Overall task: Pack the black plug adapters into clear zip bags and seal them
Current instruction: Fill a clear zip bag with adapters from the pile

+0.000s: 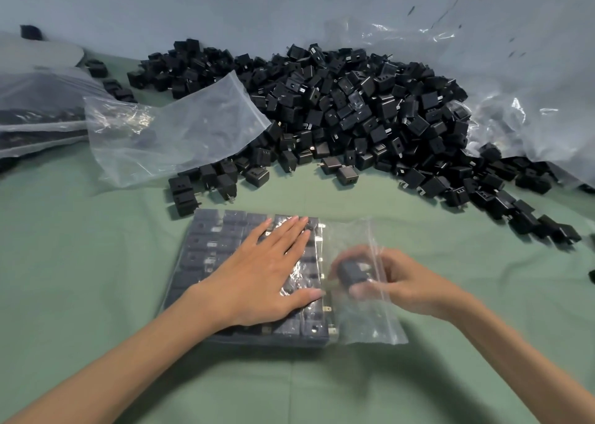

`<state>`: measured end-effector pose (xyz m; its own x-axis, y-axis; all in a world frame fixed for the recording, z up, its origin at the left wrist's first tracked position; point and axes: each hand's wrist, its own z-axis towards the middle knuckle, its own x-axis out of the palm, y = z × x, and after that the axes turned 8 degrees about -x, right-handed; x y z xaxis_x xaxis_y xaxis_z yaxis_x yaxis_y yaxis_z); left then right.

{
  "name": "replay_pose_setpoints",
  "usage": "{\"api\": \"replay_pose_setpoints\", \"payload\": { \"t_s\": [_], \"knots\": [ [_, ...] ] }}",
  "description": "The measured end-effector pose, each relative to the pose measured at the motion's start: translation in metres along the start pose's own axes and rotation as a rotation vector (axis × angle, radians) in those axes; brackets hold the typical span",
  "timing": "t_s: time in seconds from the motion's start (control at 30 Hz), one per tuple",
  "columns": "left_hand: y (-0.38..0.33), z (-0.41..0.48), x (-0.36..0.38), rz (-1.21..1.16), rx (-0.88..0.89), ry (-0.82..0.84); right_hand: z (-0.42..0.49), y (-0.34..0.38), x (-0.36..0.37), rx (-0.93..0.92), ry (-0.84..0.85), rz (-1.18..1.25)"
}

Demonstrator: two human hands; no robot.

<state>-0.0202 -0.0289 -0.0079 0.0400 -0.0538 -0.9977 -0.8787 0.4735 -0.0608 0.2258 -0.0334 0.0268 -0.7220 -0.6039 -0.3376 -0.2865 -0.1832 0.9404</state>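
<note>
A clear zip bag [370, 324] lies flat on the green cloth, holding several black plug adapters [206, 250] packed in rows. My left hand [267, 275] rests flat on top of the packed rows, fingers straight. My right hand [396, 282] reaches into the bag's open right end and grips one black adapter [349, 272] between thumb and fingers, just right of the rows. Behind the bag spreads a big loose pile of black adapters [354, 114].
An empty clear zip bag [174, 127] lies at the left of the pile. Filled bags [35, 114] are stacked at the far left. Crumpled clear plastic sheeting [521, 101] rises at the back right. Stray adapters [528, 221] trail along the right side.
</note>
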Motion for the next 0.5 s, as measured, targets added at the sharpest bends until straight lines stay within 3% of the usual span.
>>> {"api": "replay_pose_setpoints", "payload": {
  "t_s": [0.13,0.37,0.5],
  "knots": [
    [0.001,0.0,0.001,-0.007,0.003,-0.003,-0.006,-0.003,-0.005,0.141,0.257,-0.236],
    [0.001,0.0,0.001,0.006,0.003,-0.012,-0.006,-0.007,-0.002,0.017,0.145,-0.095],
    [0.001,0.0,0.0,0.007,0.0,-0.004,-0.013,-0.013,0.001,0.073,0.118,-0.108]
  ]
}}
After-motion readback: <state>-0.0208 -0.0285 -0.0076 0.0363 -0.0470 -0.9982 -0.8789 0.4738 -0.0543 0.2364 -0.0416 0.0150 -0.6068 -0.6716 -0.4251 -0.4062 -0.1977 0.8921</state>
